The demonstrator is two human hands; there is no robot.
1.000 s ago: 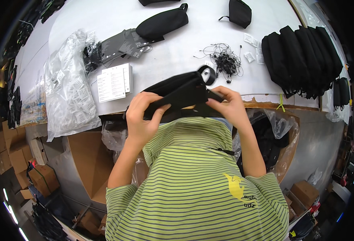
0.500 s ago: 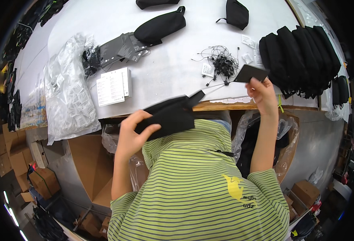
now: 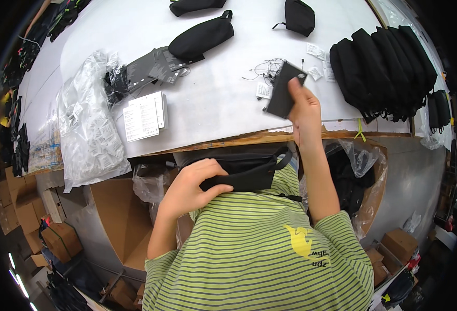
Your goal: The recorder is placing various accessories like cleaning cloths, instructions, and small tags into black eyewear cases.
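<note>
In front of my waist, just below the table edge, my left hand (image 3: 192,189) is closed on a black fabric pouch (image 3: 257,179). Its thumb lies along the near side, and a loop (image 3: 283,159) sticks up from the pouch's right end. Raised over the table's front edge, my right hand (image 3: 305,106) pinches a dark rectangular hang tag (image 3: 284,96) between thumb and fingers. Behind the tag, partly covered by it, lies a tangle of thin black tag strings (image 3: 268,68). Whether a string joins tag and pouch cannot be seen.
At the right several black pouches (image 3: 379,72) stand in a row. More pouches (image 3: 202,36) lie farther back, near dark hang tags (image 3: 143,70). White printed cards (image 3: 143,119) and a clear plastic bag (image 3: 91,124) are at the left. Cardboard boxes (image 3: 119,217) sit below the table.
My right hand has moved left with the hang tag, which is now turned more upright. My left hand has drawn the pouch right and closer to my body. The stretched string no longer shows.
</note>
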